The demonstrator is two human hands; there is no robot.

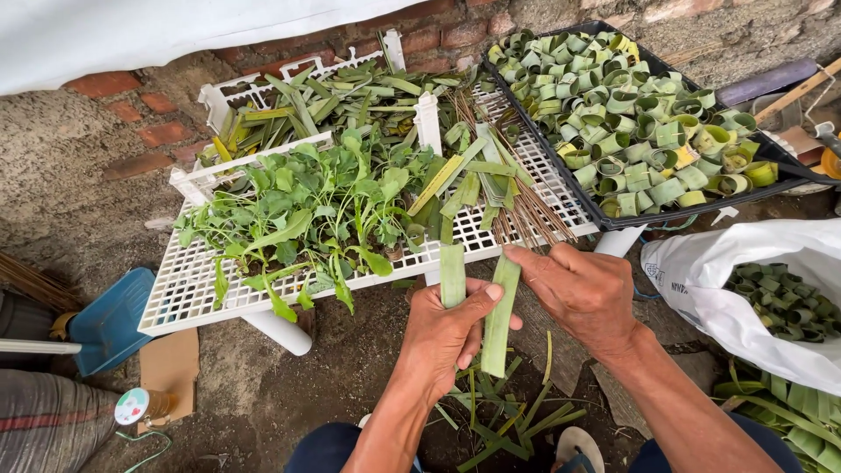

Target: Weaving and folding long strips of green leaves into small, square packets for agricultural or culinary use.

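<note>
My left hand grips a green leaf strip that sticks up from the fist. My right hand pinches the upper end of a second, longer leaf strip that hangs down between both hands. Just beyond the hands stands a white plastic grid rack carrying leafy green seedlings, cut leaf strips and a bundle of thin brown sticks.
A black tray full of rolled leaf rings lies at the back right. A white sack of more rings sits at right. Leaf scraps litter the ground. A blue dustpan is at left, with a brick wall behind.
</note>
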